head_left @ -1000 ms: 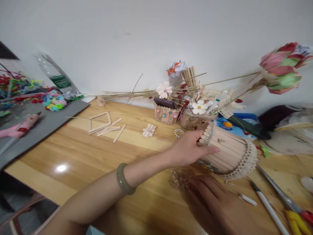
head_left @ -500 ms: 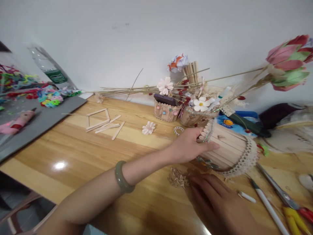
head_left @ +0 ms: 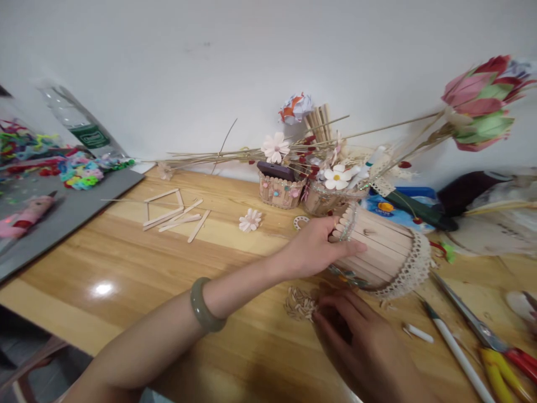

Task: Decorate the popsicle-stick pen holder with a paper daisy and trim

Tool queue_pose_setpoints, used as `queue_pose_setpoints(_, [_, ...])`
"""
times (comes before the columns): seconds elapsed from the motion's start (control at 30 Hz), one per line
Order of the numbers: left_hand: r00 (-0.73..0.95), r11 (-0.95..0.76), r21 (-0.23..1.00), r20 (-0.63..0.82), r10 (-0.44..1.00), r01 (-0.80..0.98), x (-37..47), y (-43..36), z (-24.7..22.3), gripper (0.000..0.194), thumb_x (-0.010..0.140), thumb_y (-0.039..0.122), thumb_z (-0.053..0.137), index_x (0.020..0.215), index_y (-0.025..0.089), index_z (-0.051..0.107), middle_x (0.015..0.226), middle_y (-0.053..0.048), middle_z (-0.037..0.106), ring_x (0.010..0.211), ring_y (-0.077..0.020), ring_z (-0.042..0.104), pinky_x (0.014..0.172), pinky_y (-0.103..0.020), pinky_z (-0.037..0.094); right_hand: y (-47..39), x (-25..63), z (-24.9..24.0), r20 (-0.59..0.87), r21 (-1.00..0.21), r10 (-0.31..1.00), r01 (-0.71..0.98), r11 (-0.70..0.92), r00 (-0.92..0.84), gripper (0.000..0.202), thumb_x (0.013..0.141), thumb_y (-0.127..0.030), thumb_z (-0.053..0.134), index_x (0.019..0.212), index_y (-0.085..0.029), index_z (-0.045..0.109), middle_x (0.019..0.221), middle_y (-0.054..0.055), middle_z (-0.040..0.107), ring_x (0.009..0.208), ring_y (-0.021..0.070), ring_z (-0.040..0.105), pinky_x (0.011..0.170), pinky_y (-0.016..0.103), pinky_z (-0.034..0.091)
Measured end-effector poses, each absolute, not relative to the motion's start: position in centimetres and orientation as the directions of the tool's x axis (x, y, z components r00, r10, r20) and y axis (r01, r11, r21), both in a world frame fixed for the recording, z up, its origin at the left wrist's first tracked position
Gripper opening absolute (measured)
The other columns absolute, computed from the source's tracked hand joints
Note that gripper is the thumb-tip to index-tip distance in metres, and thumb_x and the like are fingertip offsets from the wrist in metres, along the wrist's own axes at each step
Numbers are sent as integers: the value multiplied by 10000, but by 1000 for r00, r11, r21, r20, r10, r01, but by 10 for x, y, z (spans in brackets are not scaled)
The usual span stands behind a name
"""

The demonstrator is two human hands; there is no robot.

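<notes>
My left hand [head_left: 316, 246], below a green bangle on the arm, grips the rim of a wooden stick pot [head_left: 377, 246] that lies tilted on its side. White lace runs round one end of the pot and a glittery cord round the other. My right hand [head_left: 361, 330] is at the small pile of pale seed-like pieces [head_left: 300, 304], its fingers bent together at the pile's right edge. What its fingertips hold, if anything, is hidden. A white paper flower [head_left: 250, 220] lies left of my left hand.
Craft sticks [head_left: 176, 215] lie at the left. Behind stand a small basket [head_left: 280, 190] with a phone and a flower-filled pot [head_left: 319, 201]. Scissors [head_left: 482, 330], a white pen [head_left: 457, 347] and a white cap [head_left: 419, 333] lie at the right. A bottle [head_left: 84, 126] leans by the wall.
The whole view has shifted slightly, so things appear a little further left. My right hand's thumb and fingers have changed pose at the pile. My left hand keeps its grip on the pot.
</notes>
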State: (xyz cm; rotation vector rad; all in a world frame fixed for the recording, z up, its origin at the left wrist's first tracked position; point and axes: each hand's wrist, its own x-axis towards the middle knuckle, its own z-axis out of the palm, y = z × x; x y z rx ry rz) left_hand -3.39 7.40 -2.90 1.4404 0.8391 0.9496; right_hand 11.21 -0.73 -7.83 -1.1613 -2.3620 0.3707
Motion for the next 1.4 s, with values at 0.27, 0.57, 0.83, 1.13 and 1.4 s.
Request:
queue_pose_setpoints(0.27, [406,1,997,28,913,-71,-33,73,-27,162,743,208,632,877,117,626,972,-51,679,934,-190,594,861,-298,442,-7,111,-78,280,-474,824,675,565,-493,98,833,-180,485,757,-204,540,688,5,576,581,130,558,508,242,438])
queue_pose_setpoints(0.57, [405,-31,999,46,913,-44,-33,72,-27,162,744,204,630,882,120,626,975,-60,684,926,-196,595,857,-313,439,-12,114,-74,369,-399,755,642,655,-542,55,824,-166,489,796,-206,515,698,4,574,583,126,558,503,242,448])
queue_pose_setpoints(0.83, [478,11,999,8,878,-38,-36,72,-21,221,693,280,687,837,119,641,880,-49,683,866,-210,598,808,-300,448,-5,150,-9,564,-125,583,637,761,-585,134,806,-203,541,932,-241,516,790,20,625,679,139,617,594,236,496])
queue_pose_setpoints(1.13, [646,60,997,-15,763,-48,-41,66,-16,268,721,277,664,949,143,617,921,-29,653,808,-147,585,776,-265,451,44,165,36,506,-244,596,559,792,-624,23,849,-228,515,832,-236,529,707,-13,567,572,98,544,495,203,461])
queue_pose_setpoints(1.4, [706,73,997,-52,706,1,-45,67,-12,277,719,243,667,980,155,631,944,-31,677,839,-160,604,797,-283,457,57,172,38,387,-264,541,472,841,-747,79,817,-136,515,809,-212,535,723,-14,572,640,94,556,561,198,454])
